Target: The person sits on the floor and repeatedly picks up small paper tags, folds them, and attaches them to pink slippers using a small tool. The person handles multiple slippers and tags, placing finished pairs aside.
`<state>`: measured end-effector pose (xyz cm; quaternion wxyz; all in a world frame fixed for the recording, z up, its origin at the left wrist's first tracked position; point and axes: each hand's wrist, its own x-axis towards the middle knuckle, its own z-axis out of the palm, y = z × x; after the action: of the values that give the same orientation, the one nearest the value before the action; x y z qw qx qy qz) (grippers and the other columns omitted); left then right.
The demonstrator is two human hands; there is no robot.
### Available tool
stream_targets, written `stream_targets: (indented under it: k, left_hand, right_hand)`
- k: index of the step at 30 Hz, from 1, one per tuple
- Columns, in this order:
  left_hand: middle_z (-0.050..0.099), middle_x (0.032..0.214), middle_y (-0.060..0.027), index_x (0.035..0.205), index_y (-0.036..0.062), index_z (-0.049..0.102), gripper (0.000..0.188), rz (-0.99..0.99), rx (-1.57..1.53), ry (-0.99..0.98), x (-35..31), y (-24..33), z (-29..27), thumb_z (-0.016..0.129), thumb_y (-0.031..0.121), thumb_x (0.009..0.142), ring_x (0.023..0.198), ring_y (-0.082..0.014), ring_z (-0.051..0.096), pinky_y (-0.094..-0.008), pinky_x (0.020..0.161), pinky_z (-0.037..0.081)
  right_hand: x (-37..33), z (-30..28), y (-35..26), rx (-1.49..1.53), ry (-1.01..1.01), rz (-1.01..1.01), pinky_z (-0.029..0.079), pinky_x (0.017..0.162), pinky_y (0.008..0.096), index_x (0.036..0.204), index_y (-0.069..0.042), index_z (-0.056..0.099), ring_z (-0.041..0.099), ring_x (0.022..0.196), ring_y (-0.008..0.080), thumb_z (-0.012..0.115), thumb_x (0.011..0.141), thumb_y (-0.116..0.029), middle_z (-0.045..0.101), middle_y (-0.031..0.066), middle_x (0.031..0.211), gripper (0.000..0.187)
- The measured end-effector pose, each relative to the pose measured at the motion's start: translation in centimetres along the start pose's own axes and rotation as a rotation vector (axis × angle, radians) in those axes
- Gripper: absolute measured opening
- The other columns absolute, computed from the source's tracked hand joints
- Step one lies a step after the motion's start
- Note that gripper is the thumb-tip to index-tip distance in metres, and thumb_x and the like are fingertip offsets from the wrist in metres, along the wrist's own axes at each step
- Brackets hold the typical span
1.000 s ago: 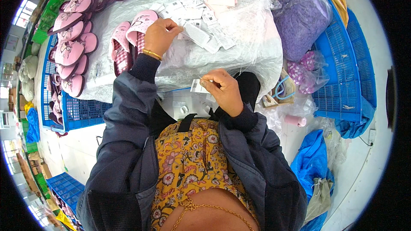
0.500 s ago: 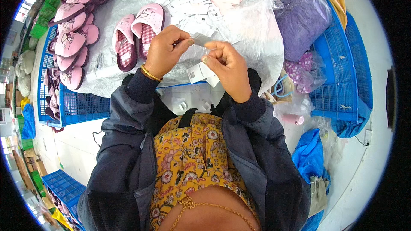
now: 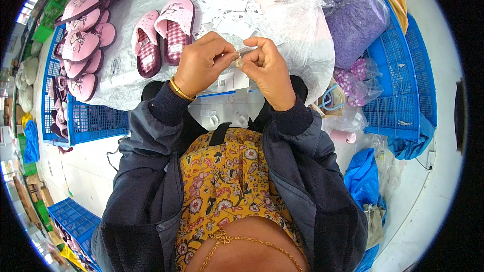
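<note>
My left hand and my right hand meet above the covered table, fingertips pinched close together. A small thin piece sits between the tips, too small to name. White paper tags hang below the fingers of my right hand, partly hidden by both hands. Just left of my left hand lies a pair of pink slippers, the left slipper and the right slipper, with dotted uppers and checked insoles. Beyond my hands, many loose white tags are spread in a heap.
Stacked pink slippers line the table's left side, above a blue crate. At the right are a bag of purple material, another blue crate and a pink roll. Clear plastic sheeting covers the table.
My fingertips have come closer together. The greyish clear piece that was stretched between them is now mostly hidden, and the hanging tags have shifted left behind my fingers.
</note>
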<state>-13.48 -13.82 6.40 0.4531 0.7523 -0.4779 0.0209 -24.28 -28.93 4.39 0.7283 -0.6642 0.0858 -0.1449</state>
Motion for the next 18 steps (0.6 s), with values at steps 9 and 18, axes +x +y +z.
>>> stream_targets:
  k: [9, 18]
  left_hand:
    - [0.062, 0.085, -0.0094, 0.093, 0.0015, 0.068, 0.011, 0.121, 0.028, -0.119, -0.2, 0.1, -0.1, 0.069, 0.002, 0.083, 0.072, -0.0192, 0.06, -0.0293, 0.064, 0.048]
    - [0.058, 0.085, 0.0033, 0.099, 0.0013, 0.064, 0.012, -0.371, -0.534, -0.339, -2.0, -2.1, 0.8, 0.062, 0.012, 0.095, 0.079, -0.0047, 0.051, -0.0214, 0.071, 0.043]
  right_hand:
    - [-0.2, -0.6, 0.4, 0.09, -0.041, 0.075, 0.044, 0.062, 0.0211, 0.106, 0.001, 0.054, 0.054, 0.07, 0.0055, 0.07, 0.085, -0.003, 0.061, 0.0008, 0.082, 0.027]
    - [-1.3, -0.8, 0.9, 0.086, -0.166, 0.177, 0.041, 0.057, 0.0198, 0.094, -0.001, 0.056, 0.051, 0.066, 0.003, 0.07, 0.085, -0.002, 0.058, -0.002, 0.078, 0.017]
